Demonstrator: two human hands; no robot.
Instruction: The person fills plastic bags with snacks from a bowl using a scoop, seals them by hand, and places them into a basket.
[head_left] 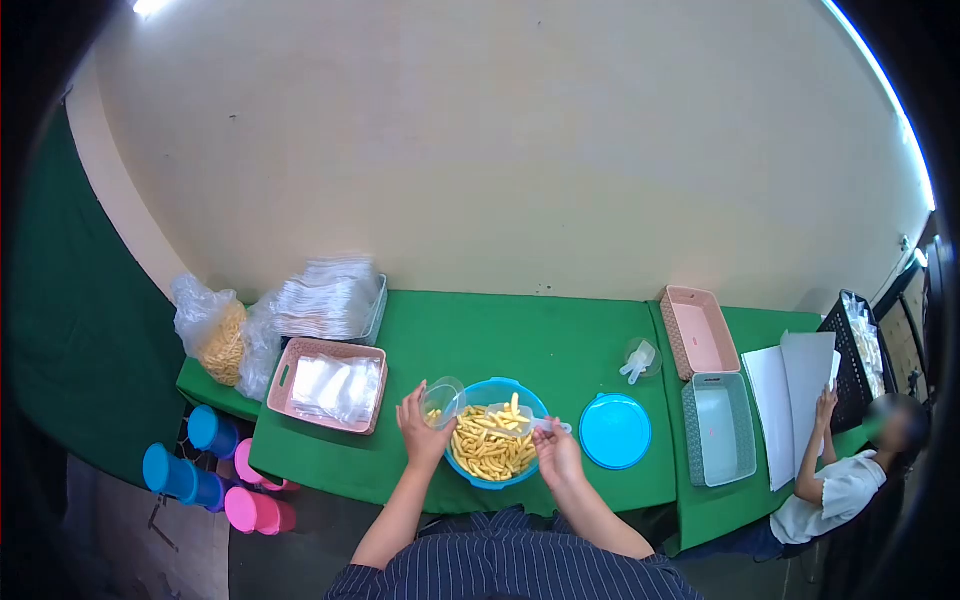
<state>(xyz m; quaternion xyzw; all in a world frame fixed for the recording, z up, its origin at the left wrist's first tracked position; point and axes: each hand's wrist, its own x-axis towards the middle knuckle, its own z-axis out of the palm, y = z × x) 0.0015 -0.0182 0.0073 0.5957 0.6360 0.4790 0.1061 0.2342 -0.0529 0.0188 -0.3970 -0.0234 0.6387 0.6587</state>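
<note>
My left hand (pixel 424 428) grips a clear plastic cup (pixel 450 394), tilted at the left rim of a blue tub (pixel 541 400); a few yellow pieces show near its bottom. Yellow stick-shaped snacks (pixel 488 460) fill much of the tub. In my right hand (pixel 556 452) is the handle of a translucent scoop (pixel 520 424), with several snack sticks on it, above the tub's contents and close to the cup. A round blue lid (pixel 615 431) lies flat to the right of the tub.
On the left are a pink basket (pixel 288 392) of clear bags, stacked plastic packets (pixel 325 300) and a snack bag (pixel 222 345). On the right are a small cup (pixel 642 358), a pink basket (pixel 697 330), a grey basket (pixel 722 430) and a seated person (pixel 835 495) with papers.
</note>
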